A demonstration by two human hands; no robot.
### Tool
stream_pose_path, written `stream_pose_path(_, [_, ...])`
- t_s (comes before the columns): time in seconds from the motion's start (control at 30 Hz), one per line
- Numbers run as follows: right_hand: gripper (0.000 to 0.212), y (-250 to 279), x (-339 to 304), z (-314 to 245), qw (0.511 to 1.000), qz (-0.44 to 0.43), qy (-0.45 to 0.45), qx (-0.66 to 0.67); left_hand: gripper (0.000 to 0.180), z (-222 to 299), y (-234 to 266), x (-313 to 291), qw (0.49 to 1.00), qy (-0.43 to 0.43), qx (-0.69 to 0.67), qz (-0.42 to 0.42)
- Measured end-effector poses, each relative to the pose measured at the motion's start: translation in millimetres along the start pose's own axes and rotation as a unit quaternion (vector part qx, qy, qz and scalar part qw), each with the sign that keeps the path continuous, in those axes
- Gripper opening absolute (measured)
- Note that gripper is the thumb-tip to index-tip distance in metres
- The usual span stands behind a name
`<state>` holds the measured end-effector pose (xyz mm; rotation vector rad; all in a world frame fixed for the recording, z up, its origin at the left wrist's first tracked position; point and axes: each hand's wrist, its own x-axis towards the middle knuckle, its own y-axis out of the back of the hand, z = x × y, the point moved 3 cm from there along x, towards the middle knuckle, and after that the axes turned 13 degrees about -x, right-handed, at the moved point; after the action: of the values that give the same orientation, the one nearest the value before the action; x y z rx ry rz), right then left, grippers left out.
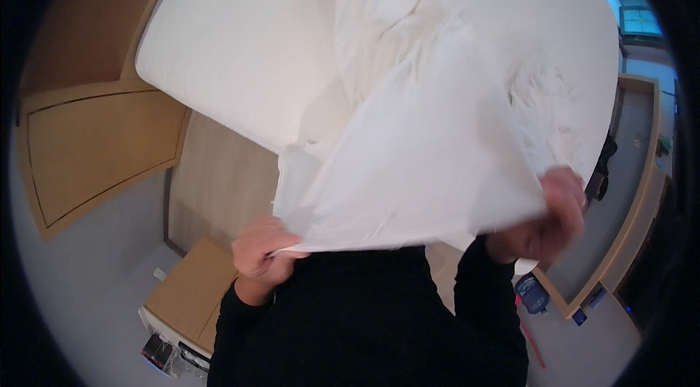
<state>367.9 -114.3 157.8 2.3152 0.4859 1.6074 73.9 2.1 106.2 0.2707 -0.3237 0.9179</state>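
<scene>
Across your front, the near edge of a white sheet (pixel 430 146) was already lifted and drawn out: your left hand (pixel 261 250) pinched one end, your blurred right hand (pixel 560 215) clutched the other, forearms set wide. Farther off, the sheet lay creased over the bed (pixel 226 59), smoothing apparently left to do.

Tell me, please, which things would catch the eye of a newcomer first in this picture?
Most striking is the white sheet, its near edge stretched across the middle between the left hand and the blurred right hand. Behind it, the big pale mattress fills the upper part. A blue bottle adds colour at the lower right.
</scene>
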Motion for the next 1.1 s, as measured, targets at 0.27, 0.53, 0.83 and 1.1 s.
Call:
stream_pose_path(0.27, [0.020, -77, 12, -90, 0.937, -0.283, 0.100, 0.181, 0.029, -15, 44, 22, 0.984, 0.056, 0.138, 0.096])
stream_pose_path(0.53, [0.019, -99, -73, -80, 0.916, -0.350, -0.026, 0.193, 0.013, -41, -30, 21, 0.985, 0.157, 0.054, -0.049])
stream_pose_path(0.83, [0.068, -107, -168, 72, 0.828, -0.402, -0.188, -0.343, 0.008, -32, -34, 15, 0.983, 0.131, 0.114, -0.054])
stream_pose_path(1.1, [0.058, -82, -250, 144, 0.775, -0.455, -0.372, -0.230, 0.006, -31, -26, 8, 0.979, 0.102, 0.174, -0.037])
